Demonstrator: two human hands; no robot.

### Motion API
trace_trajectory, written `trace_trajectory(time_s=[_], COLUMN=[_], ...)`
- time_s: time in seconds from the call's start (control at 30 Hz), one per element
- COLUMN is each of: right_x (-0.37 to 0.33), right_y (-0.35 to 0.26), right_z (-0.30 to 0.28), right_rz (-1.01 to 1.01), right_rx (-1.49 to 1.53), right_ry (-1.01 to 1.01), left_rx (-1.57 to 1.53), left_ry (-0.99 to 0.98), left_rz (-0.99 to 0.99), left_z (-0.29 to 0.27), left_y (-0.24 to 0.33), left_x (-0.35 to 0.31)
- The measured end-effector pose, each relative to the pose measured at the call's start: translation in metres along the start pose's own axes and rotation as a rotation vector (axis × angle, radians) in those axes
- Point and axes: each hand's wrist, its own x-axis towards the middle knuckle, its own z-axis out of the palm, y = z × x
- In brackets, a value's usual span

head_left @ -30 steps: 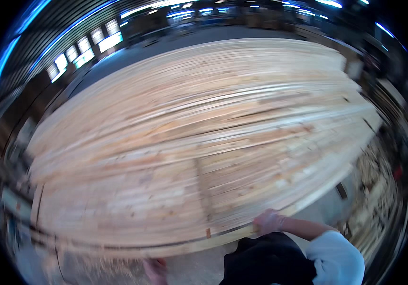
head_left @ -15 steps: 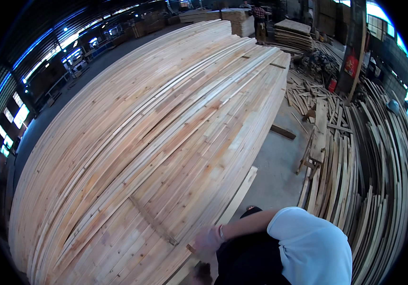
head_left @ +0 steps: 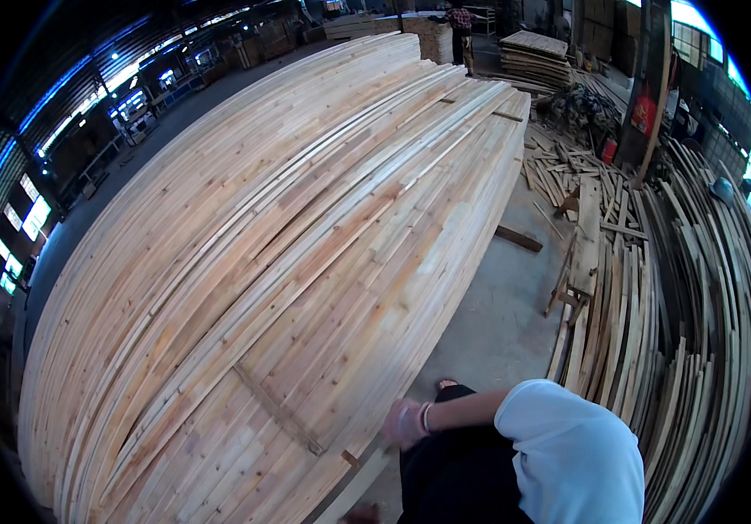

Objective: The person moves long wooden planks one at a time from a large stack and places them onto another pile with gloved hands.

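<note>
Where planks (head_left: pixel 279 253) end, right hand (head_left: pixel 405 424) seemingly overhangs floor (head_left: pixel 506 319).

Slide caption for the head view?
Right hand near the edge of a broad stack of pale, knotty wooden boards, beside gray floor.

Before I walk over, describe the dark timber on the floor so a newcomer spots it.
Find the big stack of pale boards. Follow its right edge away from the right hand to where a timber shows against the grey floor. Unlike those boards, it's dark brown and points away from the stack.
</note>
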Motion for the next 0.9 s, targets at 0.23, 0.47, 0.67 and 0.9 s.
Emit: trace_trajectory(time_s=[0.23, 0.47, 0.67, 0.9], right_x=[0.007, 0.029, 0.038, 0.120], right_y=[-0.035, 0.055, 0.155, 0.275], right_z=[-0.038, -0.058, -0.153, -0.222], right_rz=[-0.382, -0.420, -0.258, -0.393], right_rx=[0.229, 0.188, 0.202, 1.433], right_ry=[0.206, 0.497, 0.606, 0.819], left_rx=[0.246, -0.249, -0.384, -0.479], left_ry=[-0.100, 0.258, 0.492, 0.441], left_rz=[0.265, 0.521, 0.833, 0.771], left_z=[0.131, 0.037, 0.069, 0.123], left_y=[-0.047, 0.018, 0.069, 0.057], left_x=[0.033, 0.027, 0.031, 0.110])
